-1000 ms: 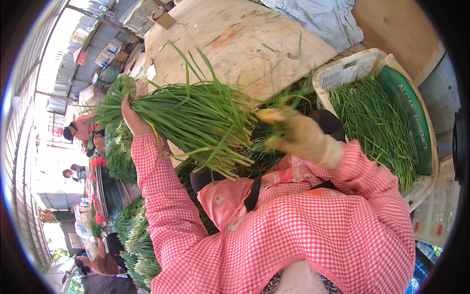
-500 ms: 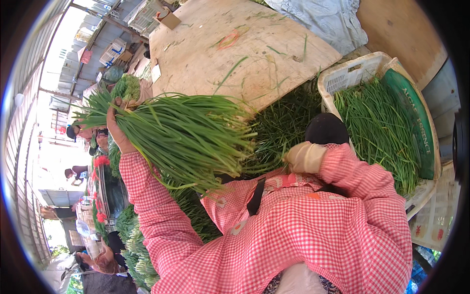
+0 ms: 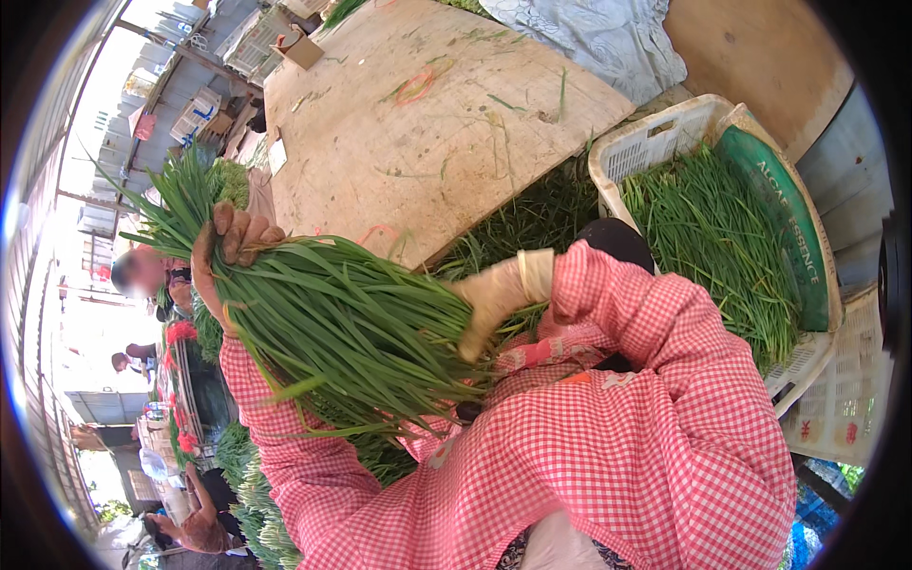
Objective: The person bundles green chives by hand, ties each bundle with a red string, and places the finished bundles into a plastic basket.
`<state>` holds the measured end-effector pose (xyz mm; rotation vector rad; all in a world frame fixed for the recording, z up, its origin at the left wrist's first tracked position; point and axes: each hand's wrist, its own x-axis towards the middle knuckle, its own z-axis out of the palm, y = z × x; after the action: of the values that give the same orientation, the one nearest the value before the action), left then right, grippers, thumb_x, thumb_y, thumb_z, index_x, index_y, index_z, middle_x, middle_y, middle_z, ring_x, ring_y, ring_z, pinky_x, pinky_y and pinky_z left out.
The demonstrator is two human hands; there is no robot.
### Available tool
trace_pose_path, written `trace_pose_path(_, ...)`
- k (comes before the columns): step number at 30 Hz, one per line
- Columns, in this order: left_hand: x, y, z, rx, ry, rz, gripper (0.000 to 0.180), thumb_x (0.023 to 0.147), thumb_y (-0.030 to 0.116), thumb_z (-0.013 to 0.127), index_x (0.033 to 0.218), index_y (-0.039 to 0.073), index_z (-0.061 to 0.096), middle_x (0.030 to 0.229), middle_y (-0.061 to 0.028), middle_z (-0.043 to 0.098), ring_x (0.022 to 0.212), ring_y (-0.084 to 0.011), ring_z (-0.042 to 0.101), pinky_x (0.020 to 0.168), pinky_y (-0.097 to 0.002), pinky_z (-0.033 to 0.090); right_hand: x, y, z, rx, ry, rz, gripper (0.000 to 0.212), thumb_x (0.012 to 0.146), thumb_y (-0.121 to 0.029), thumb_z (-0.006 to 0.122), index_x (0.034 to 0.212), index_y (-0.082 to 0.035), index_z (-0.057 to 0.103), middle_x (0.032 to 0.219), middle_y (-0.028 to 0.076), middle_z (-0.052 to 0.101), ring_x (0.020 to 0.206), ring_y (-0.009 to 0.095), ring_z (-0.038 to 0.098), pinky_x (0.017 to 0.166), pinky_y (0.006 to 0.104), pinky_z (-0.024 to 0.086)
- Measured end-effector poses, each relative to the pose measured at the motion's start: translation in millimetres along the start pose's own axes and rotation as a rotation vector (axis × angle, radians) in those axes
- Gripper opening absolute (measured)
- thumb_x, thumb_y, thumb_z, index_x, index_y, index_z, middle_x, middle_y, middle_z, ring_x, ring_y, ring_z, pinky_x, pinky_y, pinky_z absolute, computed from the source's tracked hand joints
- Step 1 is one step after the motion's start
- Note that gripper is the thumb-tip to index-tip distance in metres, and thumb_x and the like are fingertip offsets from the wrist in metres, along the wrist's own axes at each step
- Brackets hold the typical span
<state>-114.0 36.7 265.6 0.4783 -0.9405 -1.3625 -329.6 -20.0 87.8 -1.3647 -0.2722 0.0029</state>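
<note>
A thick bundle of garlic chives hangs in front of my chest, its leafy tips to the left and its stem ends to the right. My left hand wraps round the bundle near the tips, fingers closed over the top. At the stem end my right hand, in a pale glove, lies against the chives. It is blurred by motion and its fingers are partly lost among the stems, so its grip is unclear. To the right, a white plastic crate holds many more loose chives beside a green printed bag.
Ahead is a wooden board table with leaf scraps and pinkish rubber bands. Loose dark greens lie below its near edge. Stacked chive bundles stand at lower left. Other people are at the left, one seated. A small cardboard box sits at the table's far corner.
My right hand has moved left from near my lap onto the stem end of the bundle. The bundle, still in my left hand, has shifted slightly left and down.
</note>
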Motion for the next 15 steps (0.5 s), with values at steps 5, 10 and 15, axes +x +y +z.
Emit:
trace_pose_path(5, -8.4, 16.2, -29.5, 0.068, 0.254, 0.109, 0.017, 0.092, 0.019, 0.04, 0.079, 0.008, 0.043, 0.059, 0.0044, 0.039, 0.056, -0.0074, 0.037, 0.064, -0.0254, 0.034, -14.0, 61.8, 22.1, 0.154, 0.13, 0.254, 0.061, 0.079, -0.018, 0.068, 0.131, -0.006, 0.039, 0.122, 0.007, 0.053, 0.11, 0.015, 0.046, 0.095, 0.0312, 0.037)
trace_pose_path(10, -3.2, 49.8, -82.4, 0.274, 0.291, 0.078, 0.02, 0.092, 0.02, 0.036, 0.082, 0.006, 0.047, 0.068, -0.0038, 0.053, 0.069, -0.0159, 0.053, 0.074, -0.0357, 0.045, -28.9, 73.9, 16.5, 0.014, 0.557, 0.241, 0.036, 0.087, -0.026, 0.058, 0.116, -0.006, 0.055, 0.099, 0.008, 0.064, 0.09, 0.014, 0.056, 0.081, 0.0309, 0.045)
trace_pose_path(15, -16.5, 86.3, -158.0, 0.439, 0.435, 0.089, 0.028, 0.091, 0.023, 0.034, 0.09, 0.003, 0.055, 0.082, -0.0124, 0.062, 0.073, -0.0249, 0.061, 0.071, -0.04, 0.051, -60.0, 45.5, 20.0, -0.333, 0.708, 0.366, 0.035, 0.09, -0.032, 0.049, 0.11, -0.005, 0.057, 0.089, 0.013, 0.065, 0.079, 0.02, 0.061, 0.072, 0.0318, 0.047)
